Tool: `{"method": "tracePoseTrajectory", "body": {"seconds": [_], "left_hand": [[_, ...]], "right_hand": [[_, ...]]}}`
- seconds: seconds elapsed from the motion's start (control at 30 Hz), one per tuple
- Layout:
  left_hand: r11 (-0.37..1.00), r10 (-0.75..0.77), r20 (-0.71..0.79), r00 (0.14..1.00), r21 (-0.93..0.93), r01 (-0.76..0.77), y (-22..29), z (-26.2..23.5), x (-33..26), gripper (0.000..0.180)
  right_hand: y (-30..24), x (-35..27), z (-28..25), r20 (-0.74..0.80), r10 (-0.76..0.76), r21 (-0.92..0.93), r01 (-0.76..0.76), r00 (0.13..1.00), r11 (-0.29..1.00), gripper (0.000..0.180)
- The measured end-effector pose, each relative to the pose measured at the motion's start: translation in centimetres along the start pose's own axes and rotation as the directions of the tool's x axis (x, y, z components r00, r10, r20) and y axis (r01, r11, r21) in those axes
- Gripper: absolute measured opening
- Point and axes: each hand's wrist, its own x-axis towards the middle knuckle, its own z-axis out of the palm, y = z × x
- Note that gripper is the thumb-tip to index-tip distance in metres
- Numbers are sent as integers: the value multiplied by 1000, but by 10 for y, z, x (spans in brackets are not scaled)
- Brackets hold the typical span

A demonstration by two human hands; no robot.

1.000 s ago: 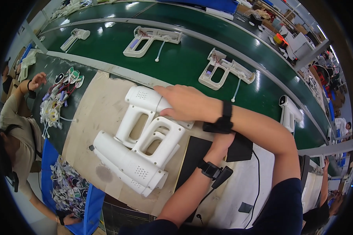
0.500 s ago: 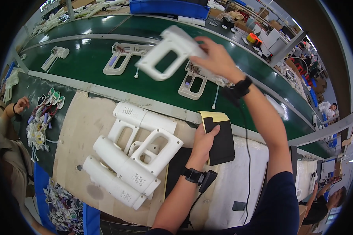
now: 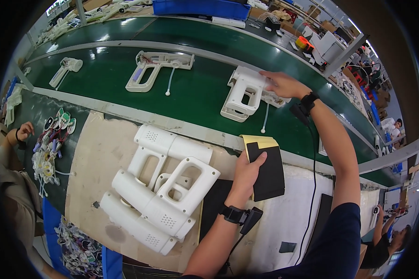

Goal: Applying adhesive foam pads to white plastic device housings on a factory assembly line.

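Note:
My right hand [image 3: 286, 85] grips the end of a white plastic housing half [image 3: 251, 78] with an open loop handle. That half lies over an open, wired housing [image 3: 228, 110] on the green conveyor, roughly lined up with it; a white cord with a small knob hangs from the lower one. Held in my left hand [image 3: 246, 173] is a stack of black pad sheets [image 3: 271, 174] with yellow backing paper, above the near worktable. Left of that hand, several white housing halves [image 3: 156, 195] are piled on the cardboard-covered table.
Along the conveyor [image 3: 102, 79] sit another open wired housing [image 3: 144, 76] and a smaller one [image 3: 69, 67]. Bundled wired parts [image 3: 51, 149] lie at the left, above a blue bin [image 3: 51, 232]. A co-worker's hand [image 3: 26, 129] is beside them. A black cable [image 3: 313, 172] hangs from my right wrist.
My right hand has moved right and lowered the housing half from the air onto the wired housing. The wired housings on the belt have shifted right. My left hand still holds the black sheets.

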Motion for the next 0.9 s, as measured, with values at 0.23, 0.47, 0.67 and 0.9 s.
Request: {"method": "tracePoseTrajectory", "body": {"seconds": [0.23, 0.47, 0.67, 0.9], "left_hand": [[999, 7, 7, 1000, -41, -7, -1, -2, -2, 27], [997, 41, -25, 999, 62, -39, -3, -3, -1, 29], [999, 34, -3, 999, 23, -34, -4, 1, 1, 29], [1000, 21, 0, 1000, 14, -21, -7, -5, 1, 29]], "right_hand": [[1, 4, 14, 55, 13, 13, -14, 998, 1000, 60], [13, -7, 73, -16, 151, -59, -151, 988, 987, 92], [41, 18, 31, 227, 289, 575, -368, 930, 731, 63], [43, 22, 71, -270, 592, 203, -556, 760, 806, 57]]}}
